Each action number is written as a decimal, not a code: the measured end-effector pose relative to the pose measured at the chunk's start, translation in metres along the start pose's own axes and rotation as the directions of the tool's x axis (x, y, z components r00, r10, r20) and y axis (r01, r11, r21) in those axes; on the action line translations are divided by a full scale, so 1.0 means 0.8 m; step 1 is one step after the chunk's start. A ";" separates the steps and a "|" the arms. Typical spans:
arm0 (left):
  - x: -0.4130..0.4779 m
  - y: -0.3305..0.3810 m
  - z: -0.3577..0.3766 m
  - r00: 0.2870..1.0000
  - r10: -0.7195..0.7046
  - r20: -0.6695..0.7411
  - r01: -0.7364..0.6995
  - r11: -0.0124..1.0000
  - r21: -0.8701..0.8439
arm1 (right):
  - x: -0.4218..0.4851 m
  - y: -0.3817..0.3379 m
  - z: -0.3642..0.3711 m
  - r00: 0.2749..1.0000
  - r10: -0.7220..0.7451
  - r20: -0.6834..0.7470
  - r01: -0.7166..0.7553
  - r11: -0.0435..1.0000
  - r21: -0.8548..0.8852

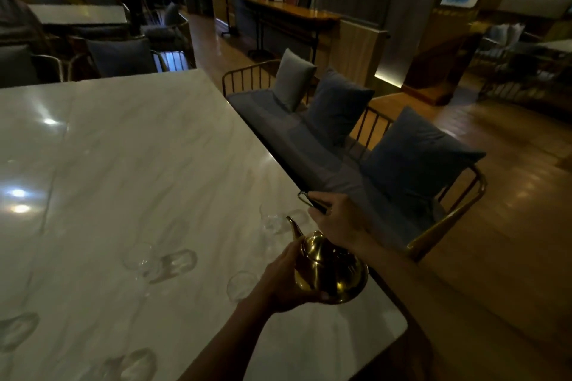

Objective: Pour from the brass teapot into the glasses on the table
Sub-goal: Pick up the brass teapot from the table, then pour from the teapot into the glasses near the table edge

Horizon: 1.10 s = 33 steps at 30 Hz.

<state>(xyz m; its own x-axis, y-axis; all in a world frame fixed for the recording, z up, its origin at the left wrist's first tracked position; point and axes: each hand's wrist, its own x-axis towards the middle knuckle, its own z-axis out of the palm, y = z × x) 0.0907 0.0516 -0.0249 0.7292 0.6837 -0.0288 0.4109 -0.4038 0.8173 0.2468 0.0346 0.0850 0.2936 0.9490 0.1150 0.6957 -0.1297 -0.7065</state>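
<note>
The brass teapot (332, 272) hangs above the near right part of the white marble table (123, 164), tilted with its spout toward a clear glass (272, 219). My right hand (337, 223) grips the dark handle above the pot. Under the pot's left side, my left hand (288, 281) cups and supports the body. Several more clear glasses stand around: one (139, 257) left of the pot, one (243, 286) just by my left wrist, and others (136, 363) at the near edge. I cannot tell whether liquid is flowing.
A metal-framed bench (445, 219) with a grey cushion (292, 80) and blue cushions (414, 155) runs along the table's right edge. Wooden floor lies beyond it. Chairs stand at the table's far side, and a long wooden counter (288, 12) is at the back.
</note>
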 end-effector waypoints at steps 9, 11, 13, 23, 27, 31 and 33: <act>0.069 -0.007 0.011 0.990 -0.094 -0.106 0.078 0.987 -0.142 | 0.083 0.019 0.002 0.954 -0.125 0.272 0.161 0.980 -0.115; 0.084 -0.005 0.012 0.984 -0.119 -0.131 0.101 0.985 -0.140 | 0.104 0.023 0.002 0.937 -0.137 0.322 0.187 0.974 -0.130; 0.098 -0.006 0.011 0.978 -0.151 -0.146 0.129 0.981 -0.146 | 0.124 0.026 0.004 0.926 -0.136 0.353 0.194 0.972 -0.134; 0.141 -0.028 0.006 0.929 -0.358 -0.090 0.329 0.914 -0.238 | 0.183 0.029 0.023 0.885 -0.112 0.451 0.216 0.959 -0.184; 0.145 -0.031 0.009 0.928 -0.360 -0.100 0.335 0.920 -0.206 | 0.191 0.031 0.027 0.877 -0.091 0.472 0.200 0.962 -0.188; 0.148 -0.031 0.013 0.924 -0.368 -0.107 0.343 0.918 -0.200 | 0.196 0.035 0.025 0.869 -0.078 0.489 0.188 0.965 -0.181; 0.150 -0.031 0.015 0.927 -0.358 -0.108 0.336 0.924 -0.180 | 0.197 0.036 0.023 0.870 -0.073 0.487 0.185 0.965 -0.184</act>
<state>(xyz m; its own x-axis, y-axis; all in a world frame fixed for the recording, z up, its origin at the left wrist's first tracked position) 0.1744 0.1360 -0.0556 0.4695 0.8446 -0.2574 0.5269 -0.0342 0.8492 0.3011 0.1859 0.0698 -0.1151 0.9753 -0.1885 0.8468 -0.0028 -0.5319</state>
